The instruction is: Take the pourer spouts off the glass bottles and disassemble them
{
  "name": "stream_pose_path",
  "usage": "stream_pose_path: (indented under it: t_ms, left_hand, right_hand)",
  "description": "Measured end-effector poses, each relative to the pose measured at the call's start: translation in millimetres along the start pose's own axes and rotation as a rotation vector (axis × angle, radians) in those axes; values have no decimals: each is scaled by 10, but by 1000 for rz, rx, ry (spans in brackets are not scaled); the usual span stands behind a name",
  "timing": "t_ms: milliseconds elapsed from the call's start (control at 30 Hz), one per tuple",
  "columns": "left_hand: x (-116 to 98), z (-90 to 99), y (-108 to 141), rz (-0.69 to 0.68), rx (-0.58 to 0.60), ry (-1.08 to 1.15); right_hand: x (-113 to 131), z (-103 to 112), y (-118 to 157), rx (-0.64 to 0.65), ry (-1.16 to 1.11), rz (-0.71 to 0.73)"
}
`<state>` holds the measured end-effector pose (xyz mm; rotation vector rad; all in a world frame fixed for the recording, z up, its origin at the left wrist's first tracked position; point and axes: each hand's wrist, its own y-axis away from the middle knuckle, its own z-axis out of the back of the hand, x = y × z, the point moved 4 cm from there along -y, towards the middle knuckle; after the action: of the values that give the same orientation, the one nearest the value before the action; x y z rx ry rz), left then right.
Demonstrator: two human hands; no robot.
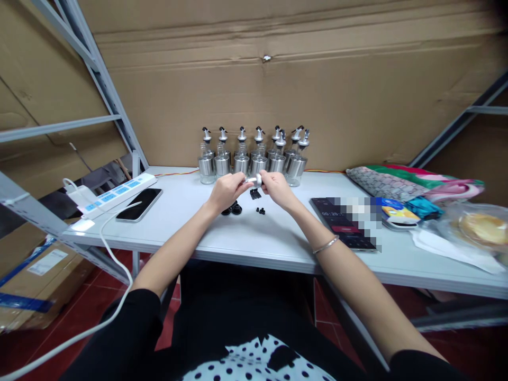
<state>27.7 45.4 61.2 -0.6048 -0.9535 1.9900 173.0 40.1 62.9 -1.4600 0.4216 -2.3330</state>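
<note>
In front of the row of bottles, my left hand (228, 191) and my right hand (277, 188) meet on a silver bottle pourer spout (258, 181). Fingers of the left are closed round its narrow end; those of the right pinch the wider end, partly hiding it. Below them on the table lie black ring-like stoppers (236, 208), flat black pieces (255, 194) and several tiny black parts (261, 211). Behind stand several glass bottles (259, 165) with steel sleeves; many in the back carry pourer spouts, while some front ones have bare necks.
To the left are a phone (139, 205) and a power strip (119, 191) with a white cable. A second phone (343, 223), partly pixelated, lies right, near a folded cloth (413, 185) and a plastic-wrapped food item (482, 227). Cardboard (278, 90) walls the back.
</note>
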Motion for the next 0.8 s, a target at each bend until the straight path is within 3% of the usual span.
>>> stream_pose_path:
  t_ms: [133, 267, 500, 800]
  left_hand:
    - [-30, -16, 13, 67, 19, 103]
    - [-12, -70, 11, 168, 57, 255]
    - [190, -88, -73, 415, 163, 806]
    - [243, -44, -102, 446, 194, 859]
  right_hand:
    - [6, 13, 5, -21, -9, -30]
    - [-9, -46, 9, 31, -170, -61]
    - [49, -172, 35, 126, -495, -106]
    - [63, -142, 37, 103, -394, -33]
